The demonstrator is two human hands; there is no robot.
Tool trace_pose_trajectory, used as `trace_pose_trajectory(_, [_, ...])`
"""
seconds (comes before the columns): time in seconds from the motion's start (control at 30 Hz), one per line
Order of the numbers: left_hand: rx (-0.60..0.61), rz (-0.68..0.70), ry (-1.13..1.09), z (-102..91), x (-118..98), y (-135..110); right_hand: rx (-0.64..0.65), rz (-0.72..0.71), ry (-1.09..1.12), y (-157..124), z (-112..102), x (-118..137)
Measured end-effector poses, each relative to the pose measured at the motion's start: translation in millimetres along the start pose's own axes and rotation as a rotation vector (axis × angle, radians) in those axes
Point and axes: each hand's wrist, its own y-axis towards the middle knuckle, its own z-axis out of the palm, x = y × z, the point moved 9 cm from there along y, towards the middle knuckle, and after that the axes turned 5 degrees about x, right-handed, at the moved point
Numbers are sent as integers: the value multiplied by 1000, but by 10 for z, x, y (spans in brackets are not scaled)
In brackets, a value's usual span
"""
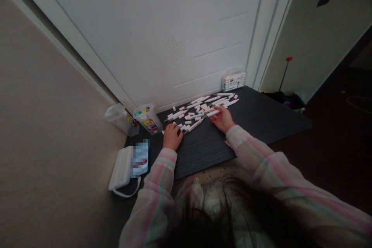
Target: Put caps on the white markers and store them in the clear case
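Many white markers and loose caps lie in a spread-out pile (200,107) on the dark table. My right hand (223,121) is closed round a white marker (213,113) at the near right of the pile. At the pile's left end my left hand (172,137) rests low over the table, fingers bent and thumb apart, beside several loose white caps (186,127). Its palm side is hidden. Just left of it stands a clear plastic marker case (149,122) with a few coloured marker ends at its top.
Another clear case (120,121) leans by the wall. A phone (140,161) lies near a white device (121,168) with a cable. At the table's back right stands a packed marker box (234,81). The white door (151,38) borders the dark tabletop (261,114).
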Motion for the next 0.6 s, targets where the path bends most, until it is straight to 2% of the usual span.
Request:
trace_pose_trajectory(0.17, [-28,-1,-20,-20,2,20,12,5,-2,-3,8,0])
trace_pose_trajectory(0.43, [-148,-106,-63,-151,140,-45,3,3,-14,12,-11,2])
trace_pose_trajectory(0.6, [-186,-126,-81,-202,134,-87,-5,3,-11,4,-14,7])
